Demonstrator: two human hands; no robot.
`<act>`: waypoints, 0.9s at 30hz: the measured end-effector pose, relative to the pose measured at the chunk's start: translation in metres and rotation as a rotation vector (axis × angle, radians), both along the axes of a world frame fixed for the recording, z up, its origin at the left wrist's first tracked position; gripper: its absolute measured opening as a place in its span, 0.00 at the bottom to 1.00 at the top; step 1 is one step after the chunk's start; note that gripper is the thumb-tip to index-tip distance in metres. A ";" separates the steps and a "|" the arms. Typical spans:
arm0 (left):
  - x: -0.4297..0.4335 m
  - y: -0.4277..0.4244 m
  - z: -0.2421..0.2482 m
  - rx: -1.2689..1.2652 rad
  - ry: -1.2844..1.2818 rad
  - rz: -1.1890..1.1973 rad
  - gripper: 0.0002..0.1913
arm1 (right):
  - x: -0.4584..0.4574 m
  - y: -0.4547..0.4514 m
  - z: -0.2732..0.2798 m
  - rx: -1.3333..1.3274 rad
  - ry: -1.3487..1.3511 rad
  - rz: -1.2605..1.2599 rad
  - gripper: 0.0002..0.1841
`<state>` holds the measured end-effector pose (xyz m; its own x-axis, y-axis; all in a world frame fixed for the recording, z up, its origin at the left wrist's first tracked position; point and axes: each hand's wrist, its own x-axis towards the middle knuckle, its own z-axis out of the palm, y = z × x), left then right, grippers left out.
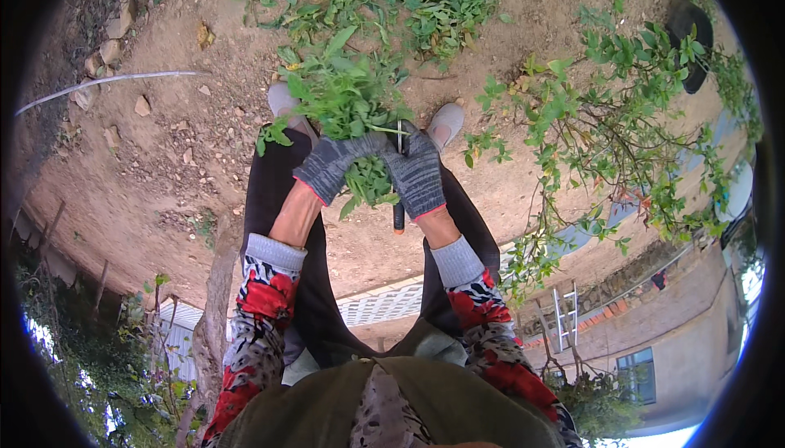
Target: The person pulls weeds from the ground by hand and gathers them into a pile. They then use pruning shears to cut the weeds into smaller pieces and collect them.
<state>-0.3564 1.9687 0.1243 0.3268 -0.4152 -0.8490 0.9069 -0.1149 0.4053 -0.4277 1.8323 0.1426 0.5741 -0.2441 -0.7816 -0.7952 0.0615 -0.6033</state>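
A bunch of leafy green stems (346, 95) is gripped in my left hand (336, 163), which wears a grey knit glove with a red cuff edge. More leaves (368, 181) from it hang out below the hand, between my wrists. My right hand (418, 172), in a matching glove, is closed around a bladed hand tool with a black handle (398, 218) that ends in orange. Its narrow metal blade (400, 135) rises beside the stems, and the fingers partly hide it. Both hands meet at the stems, over the gap between my knees.
A heap of cut greens (368, 0) lies on bare soil beyond my shoes (446, 122). To the right, a leafy shrub (570, 117) reaches in near a dark rounded object (690, 43). A tree trunk (218, 270) stands at left, with a pale curved stick (110, 80) and stones farther out.
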 end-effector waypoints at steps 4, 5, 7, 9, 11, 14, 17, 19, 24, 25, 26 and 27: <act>0.002 0.008 -0.010 0.064 0.400 0.442 0.16 | -0.001 -0.004 -0.001 0.536 0.036 -0.396 0.12; 0.002 0.011 -0.014 0.115 0.365 0.405 0.15 | -0.001 -0.010 -0.002 0.700 -0.027 -0.454 0.13; 0.002 0.019 -0.022 0.190 0.258 0.354 0.15 | 0.008 -0.025 -0.015 0.463 0.022 -0.460 0.13; -0.005 0.019 -0.032 0.278 -0.190 0.102 0.17 | 0.023 -0.042 -0.039 0.237 0.158 -0.513 0.11; -0.013 0.018 -0.037 0.246 -0.799 -0.506 0.20 | 0.034 -0.059 -0.068 0.079 0.181 -0.436 0.12; -0.031 0.009 -0.032 0.242 -0.738 -0.824 0.18 | 0.054 -0.078 -0.122 0.042 0.102 -0.209 0.16; -0.039 0.003 -0.016 0.209 -0.466 -1.307 0.14 | 0.090 -0.084 -0.175 -0.384 0.058 0.270 0.19; -0.037 0.001 -0.007 0.128 -0.571 -1.400 0.10 | 0.113 -0.082 -0.195 -0.523 0.101 0.302 0.20; -0.024 -0.001 0.002 0.157 -0.496 -1.357 0.08 | 0.175 -0.052 -0.215 -0.510 -0.036 0.240 0.21; -0.023 -0.001 0.003 0.121 -0.485 -1.399 0.09 | 0.181 -0.045 -0.215 -0.500 -0.113 0.330 0.21; -0.022 0.000 0.004 0.066 -0.479 -1.441 0.09 | 0.189 -0.037 -0.216 -0.502 -0.119 0.401 0.21; -0.023 -0.001 0.005 0.062 -0.480 -1.433 0.09 | 0.195 -0.030 -0.216 -0.493 -0.117 0.465 0.21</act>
<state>-0.3791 1.9680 0.1293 -0.0677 -0.5827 -0.8099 -0.1962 -0.7881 0.5834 -0.2322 1.8025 -0.0730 0.7791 -0.2630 -0.5691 -0.6003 -0.5745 -0.5564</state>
